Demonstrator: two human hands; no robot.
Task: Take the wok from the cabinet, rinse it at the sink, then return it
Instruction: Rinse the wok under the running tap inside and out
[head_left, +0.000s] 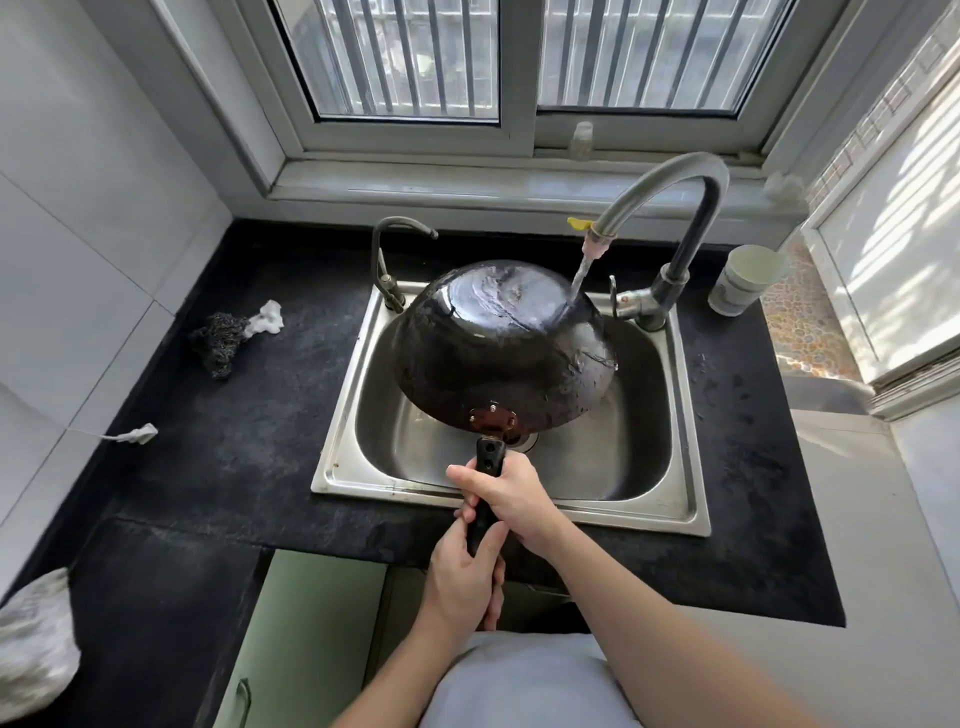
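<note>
Count: 1 wok (493, 338), 1 sink (639, 415) w/ one basin, 2 taps, 1 cup (743, 283), 1 scrubber (218, 338), 2 hands.

The wok is held over the sink, turned bottom-up & somewhat tilted. Its dark, wet underside faces up to the camera and its rim faces down into the basin. The long axis, wok body to handle (490, 454), runs far to near, w/ the handle pointing near, at the person.

Both hands are closed around the handle. The right hand (514, 499) grips it closer to the wok. The left hand (460, 577) grips the near end, just behind the right one & touching it.

The big tap (670, 176) stands at the far right of the sink. Its water (579, 278) falls on the far-right part of the wok's outer side. The small tap (384, 260) stands at the far left corner of the sink.

Containers: the basin has the wok above it, and part of the drain (524, 440) shows just under the handle joint. The cup stands upright on the dark tabletop (234, 457), right of the big tap; what is inside, I can't tell.

The scrubber lies on the tabletop, well left of the sink, w/ a white rag (267, 317) touching it.
</note>
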